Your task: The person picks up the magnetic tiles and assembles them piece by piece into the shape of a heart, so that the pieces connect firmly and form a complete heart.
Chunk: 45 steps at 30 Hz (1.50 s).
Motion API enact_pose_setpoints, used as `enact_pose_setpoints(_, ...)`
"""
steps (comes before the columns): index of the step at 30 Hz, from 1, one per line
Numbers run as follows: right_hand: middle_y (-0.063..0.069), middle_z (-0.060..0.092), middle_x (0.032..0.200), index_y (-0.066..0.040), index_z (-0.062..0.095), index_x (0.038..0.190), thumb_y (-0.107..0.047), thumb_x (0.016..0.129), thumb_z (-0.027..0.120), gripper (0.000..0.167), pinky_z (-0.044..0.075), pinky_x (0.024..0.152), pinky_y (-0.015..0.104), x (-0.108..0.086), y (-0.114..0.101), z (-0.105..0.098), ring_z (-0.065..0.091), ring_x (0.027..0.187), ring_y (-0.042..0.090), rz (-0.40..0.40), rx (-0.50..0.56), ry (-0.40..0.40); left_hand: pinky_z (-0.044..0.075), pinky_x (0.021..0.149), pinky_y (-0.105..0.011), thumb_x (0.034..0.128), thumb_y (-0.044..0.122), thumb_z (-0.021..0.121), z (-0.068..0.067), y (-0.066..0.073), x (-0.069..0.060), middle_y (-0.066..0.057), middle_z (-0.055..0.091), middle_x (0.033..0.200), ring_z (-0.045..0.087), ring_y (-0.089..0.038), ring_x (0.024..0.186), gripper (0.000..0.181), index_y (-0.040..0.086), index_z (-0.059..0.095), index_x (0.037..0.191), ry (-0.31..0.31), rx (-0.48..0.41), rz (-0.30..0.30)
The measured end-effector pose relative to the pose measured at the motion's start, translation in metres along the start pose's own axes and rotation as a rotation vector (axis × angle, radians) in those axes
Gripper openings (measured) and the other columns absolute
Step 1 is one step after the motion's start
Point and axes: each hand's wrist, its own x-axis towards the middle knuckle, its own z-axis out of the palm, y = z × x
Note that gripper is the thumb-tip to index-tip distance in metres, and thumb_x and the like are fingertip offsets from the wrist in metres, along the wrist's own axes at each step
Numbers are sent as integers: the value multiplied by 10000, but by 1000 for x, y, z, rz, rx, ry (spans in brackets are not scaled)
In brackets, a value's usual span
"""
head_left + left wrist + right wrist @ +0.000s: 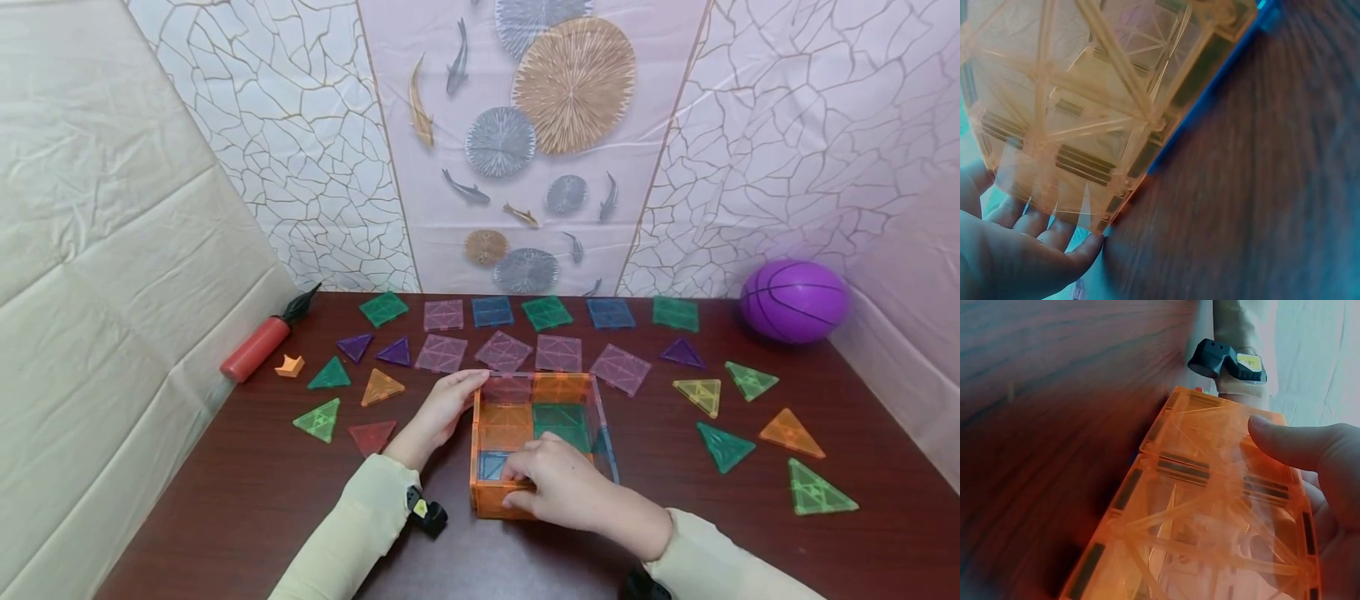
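Observation:
In front of me on the table stands an open-topped box of translucent magnetic tiles (491,502), its near and left walls orange. Green, orange and blue tiles show on its floor. My left hand (444,408) lies along the outside of the left wall near the far corner; in the left wrist view its fingertips (1054,234) touch an orange tile (1085,131). My right hand (558,483) pinches the near wall, thumb outside and fingers inside. Through the orange wall (1210,506) in the right wrist view, those fingers show faintly.
Square tiles (558,353) in pink, blue and green lie in rows behind the box. Triangular tiles (318,419) are scattered left, and more triangles (817,487) right. A red hand pump (258,346), an orange crown-shaped piece (289,366) and a purple ball (795,302) are farther out.

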Motion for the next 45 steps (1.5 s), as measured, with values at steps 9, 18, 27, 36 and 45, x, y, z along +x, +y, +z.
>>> enact_pose_setpoints(9,-158,554,679,-190,681,820,-259,786,805,146,266,631,214,-3,-2,0,336,595,-12,-50,-70,18,365,1064,-445,984,243,546,7,-5,-2,-89,617,1206,539,-197,1119,361,-29,616,1212,80,-8,42)
enact_pose_setpoints(18,-52,695,965,-135,709,1045,-325,876,710,254,507,780,311,-4,21,-45,600,857,79,-66,-20,146,335,1079,-478,983,259,544,7,-5,-2,-130,578,1301,492,-269,1224,387,-22,601,1243,81,6,18)
enact_pose_setpoints(27,123,642,1112,-26,632,1174,-211,861,738,378,491,864,469,-3,94,-98,582,1026,274,219,-47,291,328,1089,-472,993,253,531,6,-3,-1,-165,546,1348,500,-280,1227,427,-49,558,1294,60,-12,8)
enact_pose_setpoints(36,278,475,1346,55,465,1358,-295,850,745,677,330,1025,609,-14,170,-92,406,1253,437,499,2,140,348,1078,-453,996,294,534,3,-4,0,-33,689,979,613,-174,990,382,-44,623,1149,51,-65,-10)
enact_pose_setpoints(45,340,406,1387,111,384,1396,-375,787,786,877,326,1025,625,-22,200,-71,391,1261,472,627,37,42,371,1055,-442,997,265,529,1,-7,3,6,690,933,618,-142,946,366,-51,629,1152,35,-100,-4)
